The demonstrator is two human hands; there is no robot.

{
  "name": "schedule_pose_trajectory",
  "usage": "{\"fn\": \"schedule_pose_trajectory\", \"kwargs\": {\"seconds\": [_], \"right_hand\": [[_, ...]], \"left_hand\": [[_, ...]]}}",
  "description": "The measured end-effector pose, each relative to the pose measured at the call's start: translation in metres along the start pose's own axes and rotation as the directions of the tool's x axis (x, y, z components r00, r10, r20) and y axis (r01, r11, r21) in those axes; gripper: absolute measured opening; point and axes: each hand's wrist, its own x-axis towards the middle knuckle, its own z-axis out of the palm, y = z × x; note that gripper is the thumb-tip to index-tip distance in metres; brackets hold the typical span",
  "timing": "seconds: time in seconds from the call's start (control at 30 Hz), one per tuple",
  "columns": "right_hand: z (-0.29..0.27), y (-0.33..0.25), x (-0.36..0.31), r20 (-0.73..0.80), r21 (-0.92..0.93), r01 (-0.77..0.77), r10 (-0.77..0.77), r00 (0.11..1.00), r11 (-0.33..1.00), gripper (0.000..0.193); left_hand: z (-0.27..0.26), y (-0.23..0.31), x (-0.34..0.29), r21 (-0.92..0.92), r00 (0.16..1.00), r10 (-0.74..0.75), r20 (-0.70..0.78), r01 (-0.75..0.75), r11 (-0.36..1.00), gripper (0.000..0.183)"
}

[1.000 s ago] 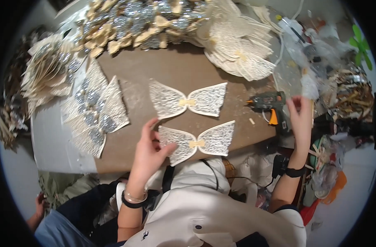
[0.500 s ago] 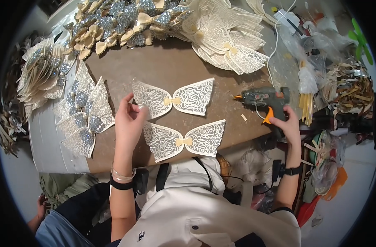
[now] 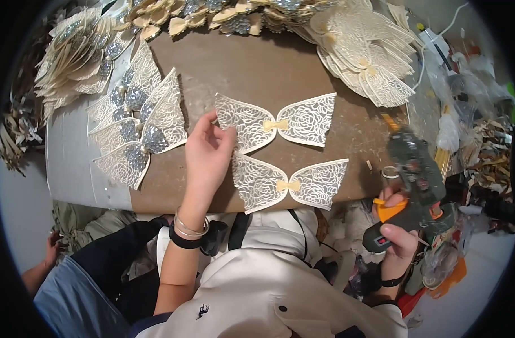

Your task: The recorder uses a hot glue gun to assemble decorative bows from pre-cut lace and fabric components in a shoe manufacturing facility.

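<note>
Two white lace bow-shaped pieces lie one above the other on the brown table, each with a small cream bow at its middle. The left edge of the upper lace piece (image 3: pixel 308 112) is between the thumb and curled fingers of my left hand (image 3: pixel 209 149). Just to the right of that hand lies the lower lace piece (image 3: pixel 316 183). At the right, my right hand (image 3: pixel 398 239) is closed round the handle of a dark green glue gun (image 3: pixel 412 163) with an orange trigger. The gun is raised at the table's right side, its orange nozzle pointing away from me.
Lace pieces with silver glitter bows (image 3: pixel 139 112) overlap at the left. Behind them stands a lace stack (image 3: pixel 77 56). Glittery bows (image 3: pixel 235 19) heap along the far edge, beside a lace pile (image 3: pixel 364 56). A white cord (image 3: pixel 423 62) runs at the far right. Another person's hand (image 3: pixel 54 245) shows lower left.
My right hand has lifted the glue gun off the table and brought it nearer to me, its nozzle turned to point away. My left hand stays at the upper lace piece. The whole view has shifted.
</note>
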Motion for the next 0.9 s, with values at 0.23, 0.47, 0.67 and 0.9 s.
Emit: {"fn": "schedule_pose_trajectory", "kwargs": {"seconds": [0.23,0.47,0.67,0.9], "right_hand": [[0.084,-0.011,0.057,-0.016,-0.292,-0.222,0.228,0.974,0.930,0.058],[0.099,-0.003,0.077,-0.062,-0.537,-0.334,0.359,0.931,0.775,0.034],[0.106,0.000,0.089,-0.087,-0.588,-0.346,0.368,0.926,0.732,0.023],[0.108,0.000,0.091,-0.131,-0.581,-0.388,0.388,0.912,0.716,0.023]], "left_hand": [[0.003,0.004,-0.009,0.030,0.998,0.000,-0.058,0.002,1.000,0.040],[0.000,0.009,-0.009,0.045,1.000,0.005,-0.029,-0.004,0.999,0.039],[0.000,0.009,-0.008,0.078,0.999,0.019,-0.033,-0.017,0.997,0.040],[0.000,0.010,-0.009,0.084,1.000,0.008,-0.028,-0.006,0.996,0.040]]}}
